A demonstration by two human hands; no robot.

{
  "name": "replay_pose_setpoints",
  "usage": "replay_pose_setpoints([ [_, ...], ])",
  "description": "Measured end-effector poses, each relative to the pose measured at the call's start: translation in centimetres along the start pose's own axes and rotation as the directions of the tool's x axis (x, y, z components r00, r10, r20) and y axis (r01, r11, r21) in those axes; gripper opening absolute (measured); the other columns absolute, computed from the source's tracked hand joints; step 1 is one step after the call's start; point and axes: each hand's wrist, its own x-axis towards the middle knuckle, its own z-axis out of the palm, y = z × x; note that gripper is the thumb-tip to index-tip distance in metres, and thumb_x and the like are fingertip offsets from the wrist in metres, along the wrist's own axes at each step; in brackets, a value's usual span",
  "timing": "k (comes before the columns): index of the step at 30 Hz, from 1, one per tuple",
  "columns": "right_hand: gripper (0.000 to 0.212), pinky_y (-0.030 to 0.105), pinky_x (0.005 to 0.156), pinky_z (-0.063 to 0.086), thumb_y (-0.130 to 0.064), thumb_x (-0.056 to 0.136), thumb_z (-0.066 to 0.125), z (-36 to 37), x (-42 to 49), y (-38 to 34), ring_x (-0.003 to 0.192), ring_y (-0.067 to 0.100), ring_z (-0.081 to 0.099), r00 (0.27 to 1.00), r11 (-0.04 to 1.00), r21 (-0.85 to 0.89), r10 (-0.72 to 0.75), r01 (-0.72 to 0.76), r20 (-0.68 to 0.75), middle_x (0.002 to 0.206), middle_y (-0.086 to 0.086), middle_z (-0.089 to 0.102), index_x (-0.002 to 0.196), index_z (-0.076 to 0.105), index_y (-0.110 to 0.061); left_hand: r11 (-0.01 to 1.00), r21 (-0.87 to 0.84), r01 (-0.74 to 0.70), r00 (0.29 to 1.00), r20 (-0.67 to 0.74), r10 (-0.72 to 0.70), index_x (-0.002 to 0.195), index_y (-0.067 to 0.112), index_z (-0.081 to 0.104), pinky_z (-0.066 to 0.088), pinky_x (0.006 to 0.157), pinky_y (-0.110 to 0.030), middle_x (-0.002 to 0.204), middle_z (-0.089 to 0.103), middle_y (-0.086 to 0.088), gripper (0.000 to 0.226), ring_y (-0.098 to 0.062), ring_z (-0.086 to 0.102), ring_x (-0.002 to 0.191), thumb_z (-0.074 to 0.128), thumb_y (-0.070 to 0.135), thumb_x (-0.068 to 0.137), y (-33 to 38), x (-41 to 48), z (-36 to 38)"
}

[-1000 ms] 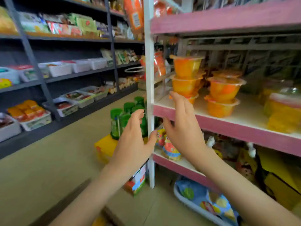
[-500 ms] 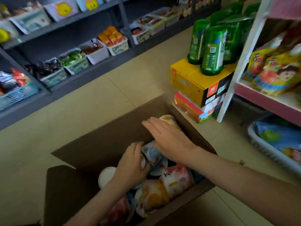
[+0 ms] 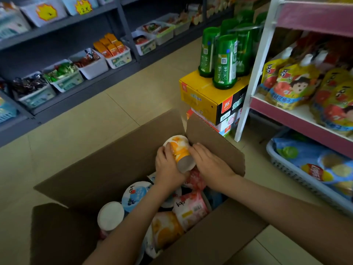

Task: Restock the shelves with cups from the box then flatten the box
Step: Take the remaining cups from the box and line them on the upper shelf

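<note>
An open brown cardboard box (image 3: 107, 169) sits on the floor below me, flaps up. Several cups lie inside, among them a blue-lidded cup (image 3: 134, 194), a pink cup (image 3: 191, 209) and an orange one (image 3: 166, 228). Above the pile, an orange-and-white cup (image 3: 178, 148) lies on its side between my hands. My left hand (image 3: 168, 167) curls round its left side and bottom. My right hand (image 3: 210, 163) touches its right side with the fingers fairly straight. The pink-and-white shelf (image 3: 298, 121) stands to the right, holding yellow pouches.
A yellow carton (image 3: 202, 96) with green bottles (image 3: 225, 62) on top stands beside the shelf's white post (image 3: 254, 73). A basket of snack bags (image 3: 313, 169) lies under the shelf. Dark shelving with white trays (image 3: 91, 67) runs along the left. Tan floor tiles lie between.
A second ago both hands were up at the shelf of cups. The view dropped to the box, both hands reached in, and the orange-and-white cup now sits raised between them.
</note>
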Motion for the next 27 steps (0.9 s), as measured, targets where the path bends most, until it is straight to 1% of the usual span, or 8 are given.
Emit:
replay_pose_setpoints([
  [3,0.068,0.018,0.106,-0.012,0.002,0.091,0.040,-0.2,-0.1,1.2,0.146,0.024,0.002,1.000,1.000,0.026,-0.004,0.004,0.011,0.156,0.014,0.010,0.149,0.005,-0.002,0.996,-0.048,0.077,0.995,-0.052,-0.080,0.143,0.004,0.020,0.030,0.101,-0.047,0.139,0.022,-0.018,0.104,-0.036,0.025,0.125,0.074,0.040,0.063,0.1,0.7,-0.2],
  [9,0.074,0.021,0.114,0.002,0.002,0.089,0.043,-0.5,0.3,2.5,0.145,0.018,0.001,0.993,0.994,0.094,0.041,-0.051,0.106,0.156,0.008,0.006,0.149,0.002,-0.007,0.978,-0.143,0.153,0.986,-0.052,-0.161,0.141,0.007,0.019,0.028,0.104,-0.041,0.138,0.018,-0.013,0.104,-0.033,0.020,0.128,0.081,0.032,0.062,1.2,1.3,-0.2],
  [13,0.080,0.028,0.118,0.009,0.000,0.088,0.050,-0.9,0.7,2.2,0.145,0.018,0.001,0.990,0.976,0.200,0.058,-0.083,0.129,0.156,0.007,0.007,0.150,0.002,-0.010,0.987,0.046,0.157,0.988,0.002,-0.157,0.138,0.009,0.027,0.027,0.103,-0.041,0.135,0.029,-0.013,0.099,-0.032,0.025,0.126,0.077,0.048,0.062,2.4,1.5,-1.4],
  [15,0.086,0.033,0.118,0.011,-0.006,0.086,0.058,-1.6,1.0,2.0,0.145,0.017,-0.001,0.991,0.962,0.258,0.063,-0.093,0.121,0.157,0.006,0.005,0.151,0.000,-0.012,0.993,0.101,0.057,0.998,0.013,-0.058,0.134,0.010,0.035,0.029,0.099,-0.041,0.127,0.036,-0.011,0.097,-0.031,0.031,0.120,0.068,0.059,0.057,3.4,0.9,-2.2],
  [18,0.100,0.032,0.118,0.005,-0.013,0.081,0.066,-3.4,1.6,2.1,0.145,0.015,-0.008,0.994,0.963,0.265,0.026,-0.054,0.109,0.158,0.001,-0.005,0.150,-0.007,-0.016,0.960,0.180,-0.214,0.976,-0.006,0.218,0.131,0.009,0.041,0.031,0.092,-0.039,0.119,0.041,-0.008,0.101,-0.025,0.035,0.111,0.046,0.069,0.049,5.1,0.2,-3.6],
  [20,0.107,0.025,0.115,0.001,-0.017,0.077,0.070,-5.0,1.9,2.3,0.144,0.013,-0.010,0.997,0.982,0.189,-0.019,0.005,0.072,0.158,0.000,-0.008,0.150,-0.009,-0.014,0.901,0.215,-0.378,0.918,-0.044,0.395,0.129,0.006,0.044,0.034,0.091,-0.039,0.115,0.044,-0.009,0.096,-0.025,0.038,0.106,0.052,0.062,0.051,6.3,0.5,-5.2],
  [22,0.110,0.024,0.117,0.004,-0.019,0.072,0.074,-7.1,2.2,2.7,0.145,0.017,-0.003,0.998,0.983,0.177,-0.056,0.059,-0.019,0.157,0.007,0.001,0.150,-0.003,-0.009,0.828,0.251,-0.501,0.844,-0.072,0.532,0.126,0.001,0.046,0.037,0.089,-0.036,0.111,0.047,-0.012,0.091,-0.026,0.042,0.102,0.059,0.055,0.053,7.9,1.3,-7.4],
  [27,0.102,0.023,0.107,0.025,-0.017,0.065,0.077,-13.5,3.4,3.8,0.134,0.015,0.021,0.973,0.953,0.268,-0.084,0.142,-0.216,0.144,0.003,0.025,0.146,0.016,-0.011,0.736,0.266,-0.623,0.742,-0.097,0.663,0.130,0.003,0.042,0.046,0.085,-0.033,0.115,0.043,-0.012,0.091,-0.027,0.049,0.103,0.063,0.050,0.056,11.6,4.2,-12.6],
])
